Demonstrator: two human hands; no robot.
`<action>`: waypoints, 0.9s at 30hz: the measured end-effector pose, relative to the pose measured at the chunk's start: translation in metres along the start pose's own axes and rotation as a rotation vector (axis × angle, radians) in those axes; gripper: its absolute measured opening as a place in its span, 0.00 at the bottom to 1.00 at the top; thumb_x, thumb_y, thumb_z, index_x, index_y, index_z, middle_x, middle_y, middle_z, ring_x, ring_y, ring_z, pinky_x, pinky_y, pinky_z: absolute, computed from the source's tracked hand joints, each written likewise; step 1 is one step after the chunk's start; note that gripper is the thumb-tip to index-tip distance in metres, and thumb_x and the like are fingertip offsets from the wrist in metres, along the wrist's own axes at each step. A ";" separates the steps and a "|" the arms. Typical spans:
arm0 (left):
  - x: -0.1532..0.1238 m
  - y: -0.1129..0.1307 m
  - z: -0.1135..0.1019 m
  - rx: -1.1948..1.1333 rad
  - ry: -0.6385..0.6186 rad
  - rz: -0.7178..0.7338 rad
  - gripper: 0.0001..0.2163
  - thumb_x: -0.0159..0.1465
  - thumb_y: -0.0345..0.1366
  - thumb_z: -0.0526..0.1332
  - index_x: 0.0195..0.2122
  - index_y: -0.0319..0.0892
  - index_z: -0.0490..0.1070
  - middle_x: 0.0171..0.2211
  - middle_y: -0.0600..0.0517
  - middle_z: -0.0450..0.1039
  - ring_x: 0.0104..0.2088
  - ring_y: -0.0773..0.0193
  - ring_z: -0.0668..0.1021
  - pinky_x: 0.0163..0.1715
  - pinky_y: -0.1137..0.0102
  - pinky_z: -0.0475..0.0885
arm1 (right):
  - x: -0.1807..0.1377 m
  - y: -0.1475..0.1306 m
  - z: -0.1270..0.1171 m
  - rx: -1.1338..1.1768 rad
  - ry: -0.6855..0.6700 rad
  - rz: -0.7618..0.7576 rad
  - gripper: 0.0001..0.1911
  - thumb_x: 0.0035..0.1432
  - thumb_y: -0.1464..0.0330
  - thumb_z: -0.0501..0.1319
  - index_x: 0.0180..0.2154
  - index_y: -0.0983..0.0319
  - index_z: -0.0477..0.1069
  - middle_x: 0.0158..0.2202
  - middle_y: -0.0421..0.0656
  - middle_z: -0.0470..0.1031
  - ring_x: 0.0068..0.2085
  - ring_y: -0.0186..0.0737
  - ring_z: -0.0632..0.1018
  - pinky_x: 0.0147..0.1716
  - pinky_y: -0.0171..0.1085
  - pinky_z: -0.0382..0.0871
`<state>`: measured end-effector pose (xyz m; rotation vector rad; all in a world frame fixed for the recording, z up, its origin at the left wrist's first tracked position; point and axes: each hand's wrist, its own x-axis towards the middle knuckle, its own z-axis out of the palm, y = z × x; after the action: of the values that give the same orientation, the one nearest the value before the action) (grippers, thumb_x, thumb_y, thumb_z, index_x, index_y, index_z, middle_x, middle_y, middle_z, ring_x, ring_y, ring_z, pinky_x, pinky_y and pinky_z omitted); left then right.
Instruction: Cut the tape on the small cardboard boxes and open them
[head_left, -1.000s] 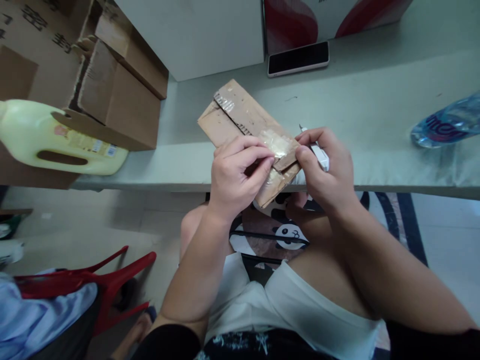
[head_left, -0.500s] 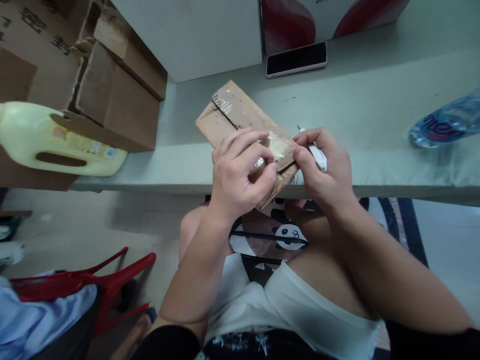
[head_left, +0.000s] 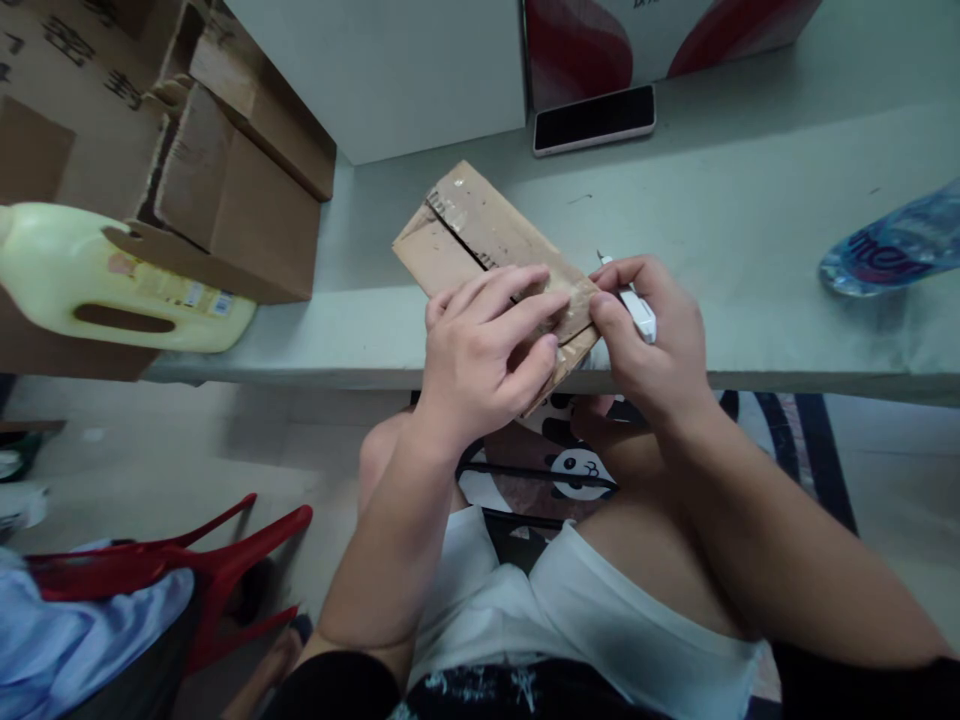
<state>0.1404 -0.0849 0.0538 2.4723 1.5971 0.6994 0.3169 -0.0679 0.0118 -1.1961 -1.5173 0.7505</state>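
Pale green covering is seen across the table (head_left: pixel 757 190), with light floor tiles (head_left: pixel 300 430) below its near edge. At the middle of that edge a flat cardboard package (head_left: pixel 517 230) is held slantwise, its far end pointed left and its near corner carried past the edge; whether the table is touched by it cannot be told. Clear tape (head_left: pixel 455 190) is stuck across its upper face. The left hand (head_left: pixel 480 345) is laid over the near left part of the package, fingers bent and spread, thumb apart from them. By the right hand (head_left: pixel 656 335) the package's right end is pinched between thumb and fingers, and a white cutter (head_left: pixel 637 312) is held in the same hand, its thin tip pointed far. Beyond the package a phone (head_left: pixel 595 122) is placed just beside a red and white box (head_left: pixel 581 50), with a plain white box (head_left: pixel 405 75) to its left. Well to the right a water bottle (head_left: pixel 892 245) is seen; at far left, brown cartons (head_left: pixel 259 215) and a yellow jug (head_left: pixel 135 270). Near left, a red chair (head_left: pixel 255 545) is partly covered by blue cloth (head_left: pixel 90 640).
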 end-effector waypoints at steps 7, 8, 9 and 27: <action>0.000 0.004 -0.001 -0.009 0.022 -0.045 0.18 0.64 0.39 0.57 0.55 0.50 0.72 0.60 0.51 0.75 0.61 0.52 0.74 0.60 0.55 0.62 | 0.001 0.006 -0.001 -0.002 0.007 -0.068 0.13 0.65 0.55 0.56 0.37 0.58 0.67 0.37 0.43 0.74 0.39 0.41 0.76 0.41 0.43 0.71; 0.000 0.005 -0.001 -0.014 0.027 -0.055 0.15 0.63 0.39 0.58 0.51 0.49 0.73 0.59 0.50 0.76 0.61 0.52 0.74 0.60 0.55 0.62 | 0.003 0.010 -0.003 -0.003 0.029 -0.104 0.17 0.66 0.52 0.54 0.37 0.58 0.67 0.38 0.44 0.74 0.41 0.42 0.76 0.42 0.44 0.71; 0.000 0.005 -0.001 -0.019 0.027 -0.061 0.12 0.63 0.39 0.58 0.47 0.49 0.73 0.59 0.50 0.76 0.60 0.52 0.75 0.60 0.54 0.63 | 0.005 0.014 -0.005 -0.016 0.063 -0.138 0.20 0.67 0.49 0.51 0.38 0.58 0.67 0.39 0.45 0.73 0.42 0.43 0.76 0.44 0.45 0.71; -0.016 -0.001 0.008 -0.180 0.253 -0.025 0.08 0.62 0.39 0.62 0.42 0.49 0.73 0.53 0.48 0.80 0.56 0.52 0.78 0.60 0.52 0.68 | 0.023 0.074 0.011 -0.515 -0.034 0.131 0.10 0.59 0.59 0.59 0.33 0.59 0.71 0.43 0.55 0.76 0.59 0.72 0.68 0.57 0.72 0.57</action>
<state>0.1375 -0.0979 0.0414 2.3067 1.5594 1.1372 0.3299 -0.0214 -0.0500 -1.6817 -1.7312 0.4743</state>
